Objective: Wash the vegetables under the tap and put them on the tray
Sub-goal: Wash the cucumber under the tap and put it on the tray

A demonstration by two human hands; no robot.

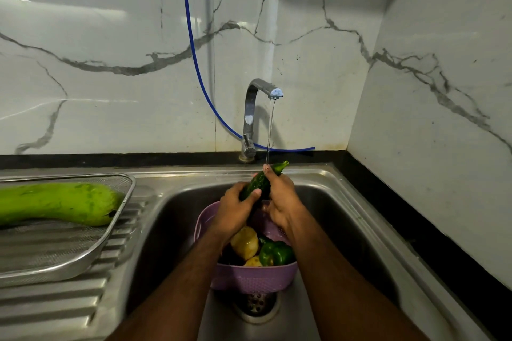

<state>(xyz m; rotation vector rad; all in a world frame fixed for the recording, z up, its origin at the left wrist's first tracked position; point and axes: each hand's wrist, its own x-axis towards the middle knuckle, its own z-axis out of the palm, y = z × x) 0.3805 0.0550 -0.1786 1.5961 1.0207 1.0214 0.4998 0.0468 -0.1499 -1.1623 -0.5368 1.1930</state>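
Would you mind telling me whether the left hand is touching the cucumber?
Touching: the head view shows the left hand wrapped round the cucumber.

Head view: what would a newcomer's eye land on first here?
Both hands, left hand and right hand, grip a dark cucumber under the running tap, above a purple colander of vegetables in the sink. At the left, a big pale-green gourd lies on the mesh tray.

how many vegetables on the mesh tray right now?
1: a long pale green bottle gourd lies on the mesh tray left of the sink. The cucumber is in both hands under the tap; the others sit in the purple colander.
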